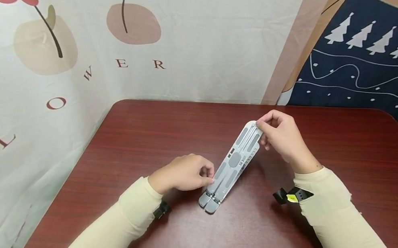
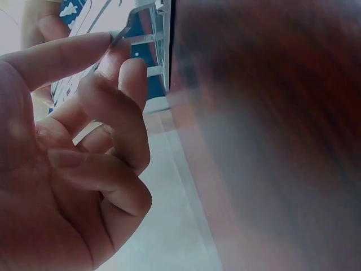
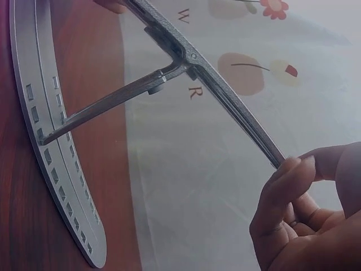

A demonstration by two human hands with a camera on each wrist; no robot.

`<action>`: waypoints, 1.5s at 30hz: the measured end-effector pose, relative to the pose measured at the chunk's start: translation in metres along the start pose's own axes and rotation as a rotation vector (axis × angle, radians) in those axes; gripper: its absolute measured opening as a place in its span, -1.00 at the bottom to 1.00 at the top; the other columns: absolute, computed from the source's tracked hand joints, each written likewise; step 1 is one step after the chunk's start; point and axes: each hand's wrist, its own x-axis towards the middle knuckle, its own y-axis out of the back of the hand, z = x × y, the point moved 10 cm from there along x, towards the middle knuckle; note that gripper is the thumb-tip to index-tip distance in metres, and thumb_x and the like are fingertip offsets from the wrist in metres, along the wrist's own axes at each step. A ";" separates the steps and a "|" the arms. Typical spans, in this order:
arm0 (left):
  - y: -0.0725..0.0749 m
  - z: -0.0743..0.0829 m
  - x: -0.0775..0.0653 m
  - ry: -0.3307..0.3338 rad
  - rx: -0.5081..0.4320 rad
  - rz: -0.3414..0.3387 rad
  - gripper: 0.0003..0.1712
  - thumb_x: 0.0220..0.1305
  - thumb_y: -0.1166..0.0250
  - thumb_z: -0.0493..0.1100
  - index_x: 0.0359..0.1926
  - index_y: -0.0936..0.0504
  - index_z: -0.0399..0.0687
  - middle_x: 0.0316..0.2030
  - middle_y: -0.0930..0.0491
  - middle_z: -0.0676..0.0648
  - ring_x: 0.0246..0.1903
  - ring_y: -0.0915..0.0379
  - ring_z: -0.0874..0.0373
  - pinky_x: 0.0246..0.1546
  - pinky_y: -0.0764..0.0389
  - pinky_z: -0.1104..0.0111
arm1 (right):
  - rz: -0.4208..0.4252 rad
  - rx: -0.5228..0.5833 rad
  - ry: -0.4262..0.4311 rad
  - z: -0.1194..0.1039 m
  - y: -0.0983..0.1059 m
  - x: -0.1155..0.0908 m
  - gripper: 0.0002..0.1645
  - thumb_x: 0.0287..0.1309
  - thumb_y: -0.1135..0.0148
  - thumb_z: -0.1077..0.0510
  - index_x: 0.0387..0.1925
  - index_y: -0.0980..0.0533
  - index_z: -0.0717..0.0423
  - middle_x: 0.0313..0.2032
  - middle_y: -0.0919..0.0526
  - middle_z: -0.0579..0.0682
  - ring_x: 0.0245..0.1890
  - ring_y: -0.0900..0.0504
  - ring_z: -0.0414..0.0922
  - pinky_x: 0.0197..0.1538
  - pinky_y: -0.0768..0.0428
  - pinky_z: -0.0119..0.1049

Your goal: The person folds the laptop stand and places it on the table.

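Observation:
A silver folding laptop stand (image 1: 237, 144) with grey pads stands tilted on the table, its two arms lying close together. My right hand (image 1: 281, 134) pinches the raised far end between thumb and fingers. Lower down, my left hand (image 1: 188, 173) pinches the left edge near the hinged grey feet (image 1: 209, 202). In the right wrist view, the upper bar (image 3: 231, 107) slopes above a slotted base rail (image 3: 34, 62). A strut (image 3: 110, 103) runs between them, its tip at one of the slots. The left wrist view shows thumb and forefinger at the stand's thin edge.
The reddish-brown tabletop (image 1: 139, 134) has rounded far corners. Behind it hangs a pale curtain (image 1: 206, 52) with flowers and letters, and a dark blue cloth (image 1: 363, 84) with white trees to the right. A black strap (image 1: 295, 195) sits at the right wrist.

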 end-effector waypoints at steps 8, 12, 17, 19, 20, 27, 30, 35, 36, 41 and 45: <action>0.004 -0.005 0.000 0.032 0.012 0.015 -0.84 0.24 -0.36 0.02 -0.47 -0.58 0.32 -0.52 -0.57 0.28 -0.43 -0.47 0.33 -0.31 -0.45 0.30 | -0.029 0.058 -0.037 0.003 -0.002 0.000 -0.84 0.37 -0.13 0.22 -0.17 -0.43 0.29 -0.54 -0.57 -0.10 -0.69 -0.48 -0.23 -0.60 -0.54 -0.39; 0.006 -0.004 -0.001 0.043 0.031 0.033 -0.85 0.23 -0.36 0.03 -0.47 -0.59 0.32 -0.54 -0.56 0.30 -0.45 -0.47 0.36 -0.32 -0.47 0.30 | -0.031 0.090 -0.040 0.004 -0.003 0.001 -0.84 0.37 -0.12 0.23 -0.16 -0.43 0.29 -0.52 -0.58 -0.10 -0.68 -0.49 -0.23 -0.60 -0.55 -0.38; 0.010 0.000 -0.002 0.034 0.061 0.071 -0.89 0.21 -0.37 0.02 -0.43 -0.61 0.31 -0.57 -0.55 0.32 -0.47 -0.46 0.40 -0.32 -0.49 0.29 | -0.033 0.123 -0.035 0.004 -0.003 0.002 -0.84 0.37 -0.11 0.23 -0.16 -0.43 0.30 -0.49 -0.60 -0.09 -0.67 -0.52 -0.21 -0.58 -0.58 -0.34; 0.010 0.001 -0.003 0.035 0.067 0.076 -0.89 0.21 -0.37 0.02 -0.43 -0.60 0.30 -0.57 -0.55 0.33 -0.47 -0.46 0.41 -0.32 -0.49 0.30 | -0.033 0.125 -0.035 0.004 -0.003 0.002 -0.83 0.37 -0.10 0.22 -0.16 -0.43 0.29 -0.48 -0.61 -0.09 -0.66 -0.53 -0.20 -0.57 -0.60 -0.33; 0.010 0.001 -0.003 0.037 0.066 0.075 -0.89 0.21 -0.37 0.02 -0.43 -0.61 0.30 -0.57 -0.55 0.33 -0.47 -0.46 0.41 -0.32 -0.50 0.30 | -0.034 0.125 -0.036 0.005 -0.003 0.002 -0.83 0.37 -0.10 0.22 -0.15 -0.43 0.30 -0.48 -0.61 -0.09 -0.66 -0.53 -0.19 -0.57 -0.60 -0.33; 0.006 0.003 -0.003 0.038 0.050 0.042 -0.83 0.20 -0.39 0.11 -0.37 -0.60 0.23 -0.55 -0.58 0.33 -0.46 -0.48 0.43 -0.30 -0.50 0.32 | -0.049 0.127 -0.047 0.006 -0.004 0.002 -0.77 0.39 -0.12 0.15 -0.15 -0.45 0.29 -0.50 -0.59 -0.11 -0.69 -0.47 -0.19 -0.61 -0.53 -0.37; 0.003 0.003 -0.003 0.024 0.048 0.023 -0.82 0.21 -0.39 0.10 -0.34 -0.59 0.20 -0.54 -0.59 0.34 -0.44 -0.49 0.44 -0.30 -0.51 0.33 | -0.046 0.088 -0.046 0.006 -0.004 0.002 -0.73 0.38 -0.16 0.10 -0.15 -0.47 0.29 -0.55 -0.57 -0.13 -0.70 -0.44 -0.20 -0.63 -0.49 -0.38; 0.002 0.000 -0.002 0.021 0.013 -0.002 -0.88 0.25 -0.38 0.04 -0.34 -0.62 0.22 -0.50 -0.62 0.31 -0.41 -0.52 0.42 -0.26 -0.53 0.30 | -0.029 0.028 -0.030 0.004 -0.002 0.003 -0.70 0.37 -0.20 0.08 -0.15 -0.49 0.29 -0.58 -0.55 -0.16 -0.70 -0.43 -0.22 -0.65 -0.46 -0.38; 0.002 0.000 -0.002 0.022 0.003 -0.007 -0.89 0.26 -0.37 0.03 -0.34 -0.62 0.22 -0.49 -0.63 0.30 -0.40 -0.52 0.42 -0.25 -0.54 0.29 | -0.027 0.027 -0.027 0.003 -0.001 0.003 -0.70 0.37 -0.20 0.08 -0.15 -0.49 0.29 -0.59 -0.55 -0.16 -0.71 -0.42 -0.22 -0.65 -0.46 -0.38; 0.002 -0.003 -0.001 0.028 -0.040 -0.016 -0.92 0.26 -0.38 0.00 -0.31 -0.64 0.20 -0.46 -0.65 0.28 -0.38 -0.53 0.40 -0.19 -0.54 0.28 | -0.022 0.042 -0.023 0.003 -0.001 0.002 -0.73 0.36 -0.20 0.12 -0.19 -0.47 0.31 -0.62 -0.54 -0.15 -0.74 -0.40 -0.22 -0.67 -0.42 -0.38; 0.002 -0.006 0.001 0.038 -0.051 -0.004 -0.92 0.26 -0.39 0.00 -0.32 -0.64 0.21 -0.45 -0.64 0.27 -0.37 -0.53 0.39 -0.18 -0.54 0.26 | -0.015 0.030 -0.028 0.002 0.001 0.000 -0.74 0.36 -0.20 0.13 -0.19 -0.47 0.30 -0.61 -0.54 -0.13 -0.74 -0.39 -0.22 -0.67 -0.42 -0.39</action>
